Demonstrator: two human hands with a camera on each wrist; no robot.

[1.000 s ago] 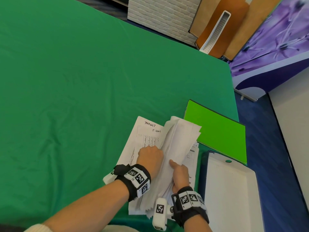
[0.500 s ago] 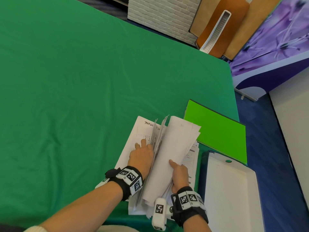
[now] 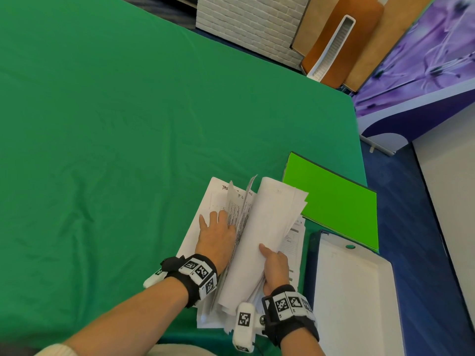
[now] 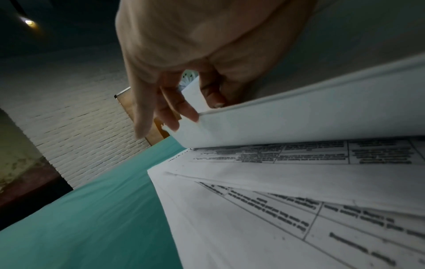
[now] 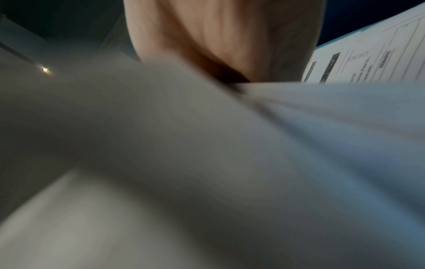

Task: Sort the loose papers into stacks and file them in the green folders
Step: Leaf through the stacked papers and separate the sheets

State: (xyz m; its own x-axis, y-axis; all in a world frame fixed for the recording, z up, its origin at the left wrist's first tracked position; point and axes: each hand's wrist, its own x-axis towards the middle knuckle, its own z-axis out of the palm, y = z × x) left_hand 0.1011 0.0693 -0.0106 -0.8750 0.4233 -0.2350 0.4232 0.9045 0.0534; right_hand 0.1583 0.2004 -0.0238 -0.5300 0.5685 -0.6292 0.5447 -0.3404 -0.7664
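White papers (image 3: 270,227) near tabletop's right edge: lifted, gripped by right hand (image 3: 273,265); left hand (image 3: 216,235) flat, fingers (image 4: 181,109) leafing sheets for sorting.

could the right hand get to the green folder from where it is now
Probably yes, but not freely. The green folder lies uncovered just beyond the right hand, on its side of the table. That hand grips the lifted sheaf of papers, which it would have to release first.

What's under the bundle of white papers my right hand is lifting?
Under the lifted bundle of white papers held by the right hand, more printed sheets lie on the green tablecloth. How many, and what lies lower, is covered.
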